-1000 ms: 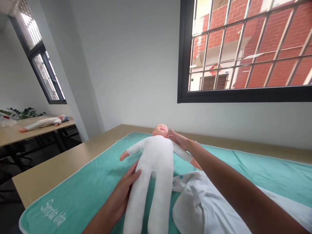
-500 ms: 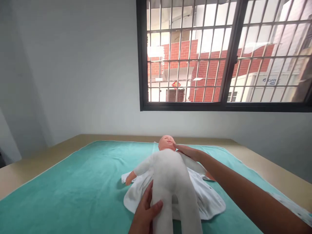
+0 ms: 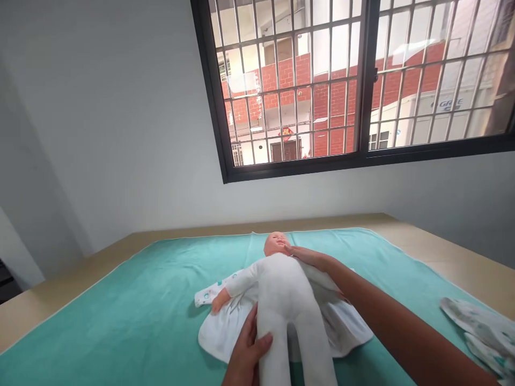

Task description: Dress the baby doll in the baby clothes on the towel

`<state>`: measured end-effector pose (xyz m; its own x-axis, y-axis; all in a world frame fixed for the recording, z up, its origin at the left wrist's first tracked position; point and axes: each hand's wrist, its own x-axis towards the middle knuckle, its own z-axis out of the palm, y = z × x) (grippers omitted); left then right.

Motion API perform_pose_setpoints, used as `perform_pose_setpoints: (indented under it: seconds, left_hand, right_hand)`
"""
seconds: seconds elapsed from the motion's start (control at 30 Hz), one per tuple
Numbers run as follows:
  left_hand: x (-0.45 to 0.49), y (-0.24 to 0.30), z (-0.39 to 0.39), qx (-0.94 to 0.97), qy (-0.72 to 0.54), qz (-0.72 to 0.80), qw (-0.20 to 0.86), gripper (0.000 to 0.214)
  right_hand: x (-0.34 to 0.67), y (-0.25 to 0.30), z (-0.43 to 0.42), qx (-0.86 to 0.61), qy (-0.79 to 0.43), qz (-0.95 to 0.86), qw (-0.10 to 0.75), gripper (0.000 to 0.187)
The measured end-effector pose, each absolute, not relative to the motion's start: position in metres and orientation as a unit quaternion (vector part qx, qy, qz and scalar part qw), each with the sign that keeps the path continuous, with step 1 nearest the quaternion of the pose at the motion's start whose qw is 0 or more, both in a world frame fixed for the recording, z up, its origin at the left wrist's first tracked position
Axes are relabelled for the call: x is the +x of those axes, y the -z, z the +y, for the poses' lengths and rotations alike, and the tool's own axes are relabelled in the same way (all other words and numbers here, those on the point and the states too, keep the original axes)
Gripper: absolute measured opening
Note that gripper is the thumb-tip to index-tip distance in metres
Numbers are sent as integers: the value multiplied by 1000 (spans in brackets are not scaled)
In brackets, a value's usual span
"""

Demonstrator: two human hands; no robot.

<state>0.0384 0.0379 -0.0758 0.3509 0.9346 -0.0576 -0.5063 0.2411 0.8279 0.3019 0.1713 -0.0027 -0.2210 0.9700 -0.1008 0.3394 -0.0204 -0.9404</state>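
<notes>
A baby doll (image 3: 284,292) with a white cloth body and a pink head lies face up on a white printed garment (image 3: 346,327), spread over a teal blanket (image 3: 129,316). My left hand (image 3: 247,354) grips the doll's left thigh, thumb across the front of the leg. My right hand (image 3: 308,257) rests flat with fingers stretched on the doll's shoulder, just below its chin. The doll's far arm is hidden under my right forearm.
The teal blanket covers a wooden table (image 3: 442,252) set against a white wall. Another printed cloth (image 3: 478,327) lies at the blanket's right edge. A barred window (image 3: 341,86) is above the table.
The doll moved from the bare blanket onto the spread white garment. My view swung right, and the second table at left left the view. Both hands stayed on the doll.
</notes>
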Motion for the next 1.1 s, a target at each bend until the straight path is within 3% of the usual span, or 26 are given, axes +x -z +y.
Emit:
perform_pose_setpoints:
  seconds: [0.1, 0.4, 0.73, 0.97, 1.1]
  left_hand:
    - [38, 78, 38, 379, -487, 281, 735, 85]
    - [36, 98, 46, 359, -532, 296, 707, 59]
    - [33, 98, 46, 364, -516, 296, 717, 59]
    - [31, 83, 42, 417, -486, 336, 690, 76]
    - [33, 79, 34, 457, -487, 376, 643, 71]
  right_hand:
    - [306, 2, 178, -505, -534, -612, 294, 65]
    - [310, 16, 202, -491, -510, -655, 263, 74]
    - [305, 49, 212, -580, -359, -652, 331, 75]
    - [305, 51, 213, -629, -285, -636, 344, 72]
    - [288, 40, 202, -655, -120, -627, 405, 69]
